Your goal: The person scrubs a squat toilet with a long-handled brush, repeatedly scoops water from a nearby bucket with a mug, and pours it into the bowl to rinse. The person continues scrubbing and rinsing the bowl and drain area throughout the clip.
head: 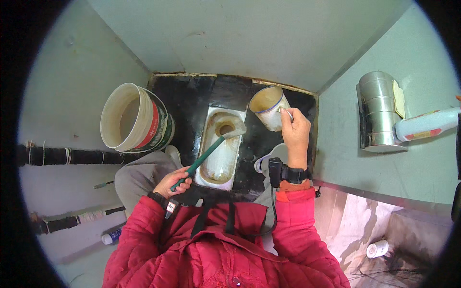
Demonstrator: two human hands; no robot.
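Observation:
My left hand (176, 181) is closed around the green handle of a toilet brush (207, 154). The brush's pale head lies over the right side of the drain end of a white ceramic squat toilet (219, 158), which has brown stains. My right hand (295, 126) grips the handle of an enamel mug (270, 117) with a blue rim, held up to the right of the toilet and tilted so its stained inside shows. To the left, a white plastic bucket (144, 118) with a red and green printed band stands near my knee; its bottom is partly shaded.
Green-grey walls (230, 39) close in around the black tiled floor (187, 97). Wrapped black pipes (54, 156) run along the left wall. A metal toilet-paper holder (380, 111) hangs at the right. A white container (377, 249) lies at the lower right.

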